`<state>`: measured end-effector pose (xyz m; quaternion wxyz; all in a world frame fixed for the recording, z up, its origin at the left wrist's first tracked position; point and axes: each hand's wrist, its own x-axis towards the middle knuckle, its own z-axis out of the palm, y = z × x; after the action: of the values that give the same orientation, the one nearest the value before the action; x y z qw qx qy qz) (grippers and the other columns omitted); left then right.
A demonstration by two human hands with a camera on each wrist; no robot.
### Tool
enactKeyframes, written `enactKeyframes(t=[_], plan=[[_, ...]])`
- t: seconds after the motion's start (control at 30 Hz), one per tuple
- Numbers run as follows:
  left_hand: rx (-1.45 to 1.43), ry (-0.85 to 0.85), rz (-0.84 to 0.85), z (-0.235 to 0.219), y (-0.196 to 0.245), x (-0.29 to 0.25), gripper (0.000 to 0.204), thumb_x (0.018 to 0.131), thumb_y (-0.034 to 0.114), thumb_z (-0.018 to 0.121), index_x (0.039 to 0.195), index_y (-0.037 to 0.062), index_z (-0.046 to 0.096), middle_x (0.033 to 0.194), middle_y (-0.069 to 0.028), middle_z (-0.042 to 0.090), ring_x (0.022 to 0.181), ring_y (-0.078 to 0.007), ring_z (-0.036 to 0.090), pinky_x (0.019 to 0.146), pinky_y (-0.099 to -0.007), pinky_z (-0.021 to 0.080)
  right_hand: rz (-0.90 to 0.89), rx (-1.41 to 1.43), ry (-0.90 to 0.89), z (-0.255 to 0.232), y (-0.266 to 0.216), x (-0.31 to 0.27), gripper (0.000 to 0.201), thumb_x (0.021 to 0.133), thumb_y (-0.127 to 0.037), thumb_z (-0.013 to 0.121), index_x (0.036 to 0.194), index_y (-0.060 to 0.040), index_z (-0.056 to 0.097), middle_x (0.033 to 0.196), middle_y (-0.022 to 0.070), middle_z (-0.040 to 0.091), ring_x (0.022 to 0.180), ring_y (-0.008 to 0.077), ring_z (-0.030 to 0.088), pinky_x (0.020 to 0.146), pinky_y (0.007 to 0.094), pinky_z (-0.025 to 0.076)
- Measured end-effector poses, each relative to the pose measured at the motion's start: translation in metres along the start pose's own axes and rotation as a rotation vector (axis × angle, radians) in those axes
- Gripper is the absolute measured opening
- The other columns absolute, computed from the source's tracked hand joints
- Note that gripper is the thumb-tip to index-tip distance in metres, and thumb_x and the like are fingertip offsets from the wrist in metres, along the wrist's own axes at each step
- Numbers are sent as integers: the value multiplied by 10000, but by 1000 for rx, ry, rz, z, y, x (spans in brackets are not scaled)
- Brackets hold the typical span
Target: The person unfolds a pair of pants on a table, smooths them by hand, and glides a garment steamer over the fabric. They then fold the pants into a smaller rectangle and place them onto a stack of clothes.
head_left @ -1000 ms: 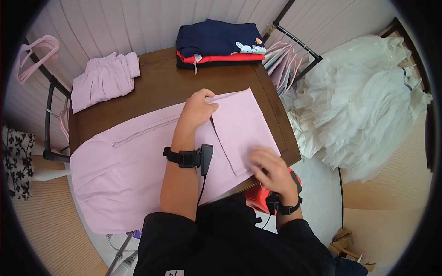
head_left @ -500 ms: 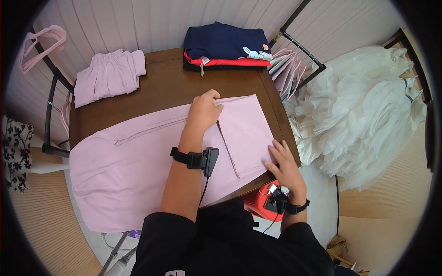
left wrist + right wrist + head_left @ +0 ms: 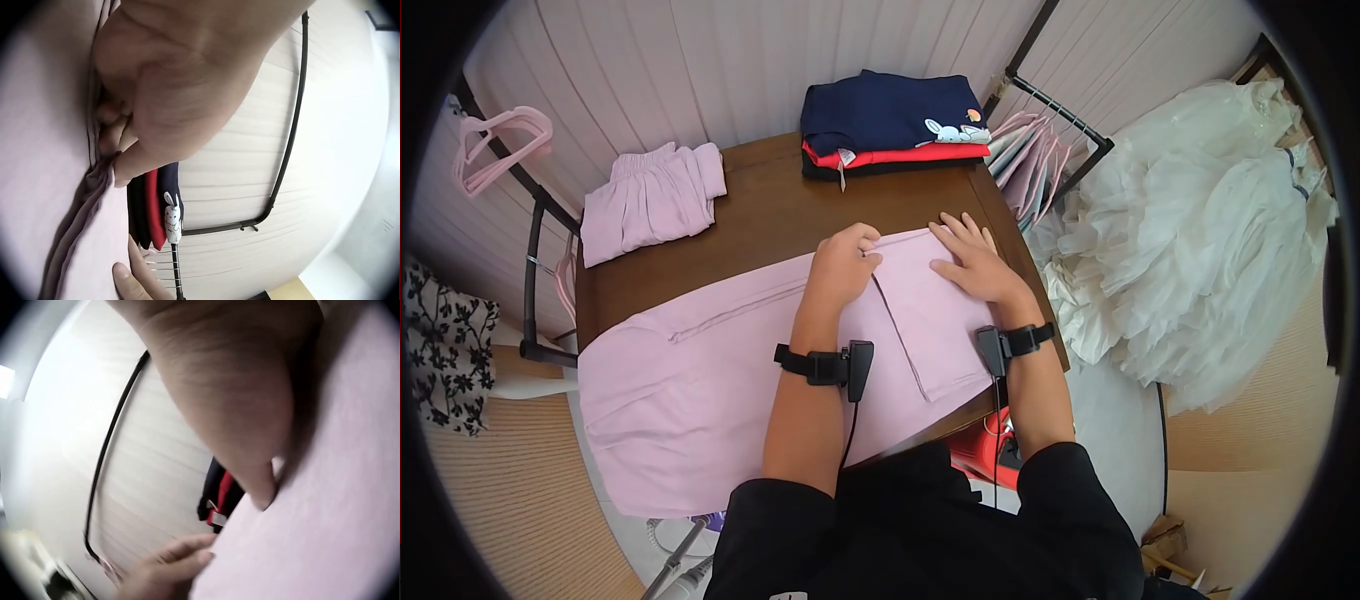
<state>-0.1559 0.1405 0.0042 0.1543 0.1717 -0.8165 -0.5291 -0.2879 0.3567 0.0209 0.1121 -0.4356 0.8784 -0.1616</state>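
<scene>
A pale pink garment [image 3: 700, 400] lies spread along the front of the brown table, its right end turned over into a folded panel [image 3: 925, 320]. At the panel's far left corner, my left hand [image 3: 842, 265] pinches the layered cloth edge between thumb and fingers; the left wrist view shows the thumb [image 3: 128, 165] at this edge. My right hand [image 3: 975, 262] lies with fingers spread over the panel's far right corner. Its thumb [image 3: 262, 494] touches the cloth in the right wrist view.
A folded pink gathered garment [image 3: 650, 200] sits at the table's back left. A stack of navy, red and black clothes [image 3: 890, 115] stands at the back. Black racks with pink hangers [image 3: 505, 140] flank the table [image 3: 765, 215]. White gowns [image 3: 1190, 250] hang right; a red stool [image 3: 990, 450] stands below.
My right hand has slid from the panel's near right corner up along its right side to the far corner. The left hand keeps its pinch in the same place.
</scene>
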Motion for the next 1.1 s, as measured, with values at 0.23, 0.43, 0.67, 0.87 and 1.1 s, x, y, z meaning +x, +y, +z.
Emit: enactKeyframes(t=[0.23,0.43,0.67,0.87,1.1], plan=[[77,-71,9,-4,8,2,334,772,139,752,1075,35,659,988,-152,703,878,-307,657,782,-384,510,-58,481,142,-11,26,-13,611,832,-162,714,1404,-83,514,1508,201,410,1434,334,336,1160,399,275],[162,-75,35,3,8,5,342,776,186,750,1078,50,665,1021,-152,701,945,-326,630,834,-402,496,121,506,123,-32,19,-68,564,824,-147,717,1348,-31,543,1368,196,556,1345,317,468,1096,371,375],[263,-124,137,13,25,10,354,799,213,726,1098,41,648,1057,-156,705,1017,-345,607,905,-421,473,134,324,180,-18,-9,-171,534,799,-92,706,1306,-21,555,1352,194,554,1347,359,450,1115,406,363],[390,-335,59,33,59,39,461,822,248,712,1217,39,600,1088,-200,691,1049,-361,640,914,-405,500,105,386,350,8,-11,-204,493,773,-44,701,1255,-61,604,1358,152,533,1317,367,450,1103,457,360],[429,-443,44,74,54,90,462,827,191,718,1243,25,602,910,-123,689,831,-214,659,747,-335,519,4,251,486,22,-10,-195,358,775,-7,674,1127,-70,667,1330,145,537,1302,359,465,1067,440,388]])
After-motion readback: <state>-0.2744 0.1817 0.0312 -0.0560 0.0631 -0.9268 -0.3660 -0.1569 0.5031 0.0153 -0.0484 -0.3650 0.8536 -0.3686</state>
